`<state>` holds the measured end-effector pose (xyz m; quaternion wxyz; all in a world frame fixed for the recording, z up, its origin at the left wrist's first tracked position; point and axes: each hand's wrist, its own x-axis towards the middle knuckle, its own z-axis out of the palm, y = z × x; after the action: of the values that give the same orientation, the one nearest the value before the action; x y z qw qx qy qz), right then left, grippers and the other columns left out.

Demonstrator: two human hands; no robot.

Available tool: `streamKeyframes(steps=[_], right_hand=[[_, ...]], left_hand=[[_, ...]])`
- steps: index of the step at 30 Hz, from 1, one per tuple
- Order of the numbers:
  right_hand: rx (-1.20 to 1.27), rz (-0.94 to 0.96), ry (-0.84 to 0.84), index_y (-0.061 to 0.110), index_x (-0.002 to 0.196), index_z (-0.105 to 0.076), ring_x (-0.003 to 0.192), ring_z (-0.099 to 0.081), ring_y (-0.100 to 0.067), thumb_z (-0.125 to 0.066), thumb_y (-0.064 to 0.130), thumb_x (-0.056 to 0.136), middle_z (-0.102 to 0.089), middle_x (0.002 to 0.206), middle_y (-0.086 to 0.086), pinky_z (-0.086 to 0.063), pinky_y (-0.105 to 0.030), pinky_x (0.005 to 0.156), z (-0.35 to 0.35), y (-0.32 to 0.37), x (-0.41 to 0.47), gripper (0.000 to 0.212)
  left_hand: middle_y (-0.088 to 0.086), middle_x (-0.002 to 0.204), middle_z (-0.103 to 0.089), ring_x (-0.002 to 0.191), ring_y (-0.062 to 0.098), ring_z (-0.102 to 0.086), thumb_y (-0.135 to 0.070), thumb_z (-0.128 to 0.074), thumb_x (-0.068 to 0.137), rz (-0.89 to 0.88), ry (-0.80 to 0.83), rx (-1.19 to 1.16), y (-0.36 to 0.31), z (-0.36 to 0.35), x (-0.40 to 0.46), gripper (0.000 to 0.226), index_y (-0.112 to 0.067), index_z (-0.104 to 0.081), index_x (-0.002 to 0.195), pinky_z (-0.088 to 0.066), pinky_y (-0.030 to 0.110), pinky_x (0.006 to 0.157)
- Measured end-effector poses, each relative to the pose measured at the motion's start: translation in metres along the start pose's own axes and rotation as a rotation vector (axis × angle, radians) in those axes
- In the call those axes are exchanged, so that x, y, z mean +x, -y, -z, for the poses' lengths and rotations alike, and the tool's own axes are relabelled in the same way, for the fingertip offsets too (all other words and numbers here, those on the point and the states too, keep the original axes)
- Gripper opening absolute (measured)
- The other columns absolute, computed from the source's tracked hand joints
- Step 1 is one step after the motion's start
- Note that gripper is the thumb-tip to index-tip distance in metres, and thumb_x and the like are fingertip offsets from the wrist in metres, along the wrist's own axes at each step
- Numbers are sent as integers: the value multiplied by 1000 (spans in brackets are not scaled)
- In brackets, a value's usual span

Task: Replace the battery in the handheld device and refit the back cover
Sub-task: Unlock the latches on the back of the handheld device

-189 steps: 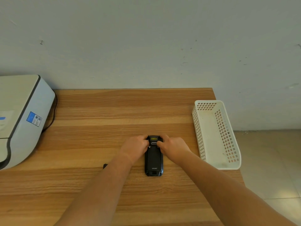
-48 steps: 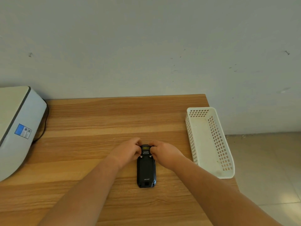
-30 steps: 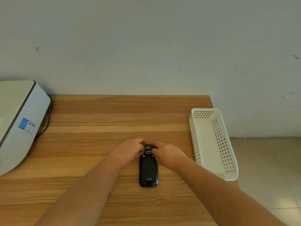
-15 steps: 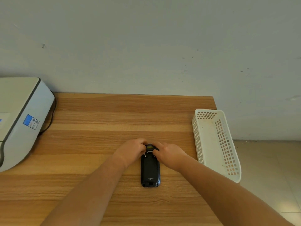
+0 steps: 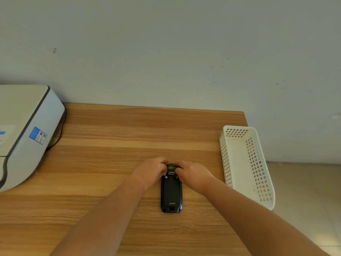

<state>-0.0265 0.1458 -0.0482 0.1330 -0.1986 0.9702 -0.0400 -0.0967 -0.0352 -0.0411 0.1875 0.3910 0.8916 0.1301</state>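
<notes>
A black handheld device (image 5: 171, 194) lies face down on the wooden table (image 5: 114, 137), its back cover on and its far end pointing at the wall. My left hand (image 5: 152, 170) grips the far end from the left with curled fingers. From the right, my right hand (image 5: 192, 174) grips the same end, thumb and fingers pinching beside the small yellow label. No loose battery shows.
A grey-white printer (image 5: 22, 133) with a black cable stands at the table's left side. A white perforated basket (image 5: 245, 165) with nothing in it sits at the right edge, partly overhanging. The wall rises behind the table; tiled floor lies to the right.
Both hands stay on the device's far end and the device has not shifted on the table. Only the head camera has drifted a little.
</notes>
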Motion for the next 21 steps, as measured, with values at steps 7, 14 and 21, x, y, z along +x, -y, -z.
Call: streamKeyframes(steps=[7,14,21], right_hand=[[148,-77,-46,11,114,-63,105,-59,-20,-47,20,100,-56,130,-1,-52,-32,84,2,-1,0,23],[677,-593,-214,17,99,-70,95,-55,-2,-62,23,93,-55,115,13,-46,-17,86,-14,27,-20,12],[941,-971,-319,15,97,-69,77,-50,-1,-57,19,96,-50,114,8,-39,-11,59,-21,58,-8,13]], left_hand=[[-5,140,-52,124,13,-51,-20,-53,98,48,-20,-38,-2,-3,-4,28,-18,-63,124,-38,27,106],[-10,142,-49,127,11,-49,-22,-55,98,103,-2,-107,0,-1,-10,29,-19,-62,125,-39,29,109],[-14,126,-53,112,6,-53,-36,-62,93,289,-101,-243,-10,-20,-32,30,-22,-63,119,-43,20,93]])
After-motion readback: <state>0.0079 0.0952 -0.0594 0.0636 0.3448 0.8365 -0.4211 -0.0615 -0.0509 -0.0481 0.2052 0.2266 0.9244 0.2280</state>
